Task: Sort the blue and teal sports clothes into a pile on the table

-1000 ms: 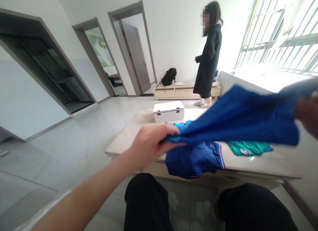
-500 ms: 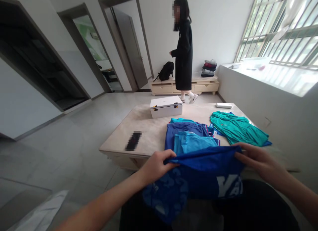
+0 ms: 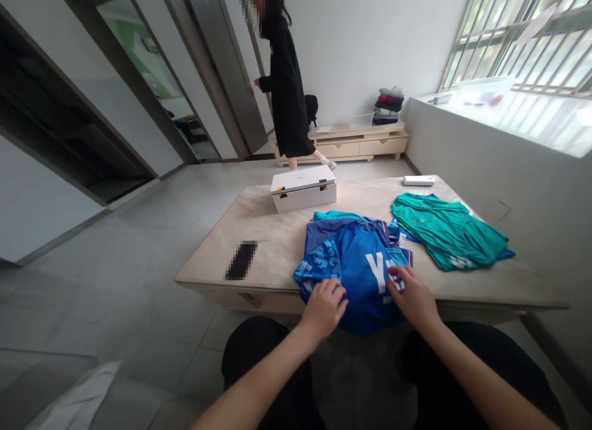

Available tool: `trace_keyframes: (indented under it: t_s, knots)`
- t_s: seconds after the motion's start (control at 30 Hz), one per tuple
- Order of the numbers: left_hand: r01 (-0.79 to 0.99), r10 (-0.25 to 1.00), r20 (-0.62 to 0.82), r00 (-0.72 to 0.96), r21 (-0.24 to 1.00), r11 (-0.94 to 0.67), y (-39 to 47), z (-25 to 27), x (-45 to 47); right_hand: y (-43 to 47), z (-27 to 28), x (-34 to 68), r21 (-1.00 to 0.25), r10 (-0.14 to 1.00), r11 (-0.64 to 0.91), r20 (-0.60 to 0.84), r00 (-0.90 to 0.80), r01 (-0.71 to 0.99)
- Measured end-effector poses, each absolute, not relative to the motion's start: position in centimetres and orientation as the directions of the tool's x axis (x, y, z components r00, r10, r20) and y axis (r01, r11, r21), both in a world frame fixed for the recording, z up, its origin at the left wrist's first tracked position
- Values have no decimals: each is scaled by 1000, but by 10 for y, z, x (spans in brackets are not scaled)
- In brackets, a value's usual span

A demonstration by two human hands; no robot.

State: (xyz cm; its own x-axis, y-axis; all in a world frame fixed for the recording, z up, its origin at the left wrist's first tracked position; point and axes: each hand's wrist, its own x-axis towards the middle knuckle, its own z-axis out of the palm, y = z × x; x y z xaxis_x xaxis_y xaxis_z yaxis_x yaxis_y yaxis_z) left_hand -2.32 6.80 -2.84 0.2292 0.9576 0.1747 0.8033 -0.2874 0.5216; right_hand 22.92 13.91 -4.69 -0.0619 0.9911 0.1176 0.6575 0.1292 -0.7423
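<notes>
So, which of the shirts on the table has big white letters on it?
The bright blue shirt under both hands, at the table's near edge. The green shirt lies apart, further right.

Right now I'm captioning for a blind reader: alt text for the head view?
Both hands, left and right, press on a blue shirt at a low table's edge. A green shirt lies beside it.

A sparsely furnished living room of a home is shown. This is suggested by the tiled floor (image 3: 115, 276), the interior doors (image 3: 222, 66), a barred window (image 3: 518, 35), and a low cabinet (image 3: 361, 143) set against the white wall. Clothes are piled on the cabinet and spread on a low desk (image 3: 272, 232).
</notes>
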Motion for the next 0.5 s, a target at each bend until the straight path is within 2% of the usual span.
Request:
trace_keyframes:
  t_s: [0.03, 0.07, 0.1, 0.13, 0.2, 0.23, 0.3, 0.4, 0.5]
  knots:
    - [782, 972, 108, 208, 579, -231, 47, -46, -15, 115, -65, 233, -791, 998, 22, -19, -62, 612]
    - [740, 988, 8, 154, 662, -120, 29, -63, -7, 92, -82, 234, -835, 975, -146, -214, -67, 531]
    - [648, 990, -124, 67, 760, 52, 15, -79, 0, 73, -96, 234, -830, 906, -355, -419, -63, 430]
    - [500, 961, -275, -24, 829, 249, 6, -93, 6, 58, -108, 232, -783, 810, -540, -583, -64, 308]
    - [167, 839, -527, -133, 823, 543, -1, -114, 16, 45, -123, 226, -637, 635, -771, -770, -59, 15]
    - [26, 785, -602, -150, 791, 611, 0, -122, 19, 45, -127, 222, -585, 593, -802, -803, -49, -119]
    - [-255, 722, -675, -153, 733, 631, 9, -129, 21, 54, -131, 216, -546, 578, -781, -816, -19, -304]
    - [-610, 683, -718, -134, 603, 514, 23, -128, 16, 73, -133, 210, -556, 597, -733, -802, 19, -391]
    - [-686, 671, -721, -171, 576, 444, 30, -127, 10, 80, -138, 202, -541, 584, -719, -810, 42, -435]
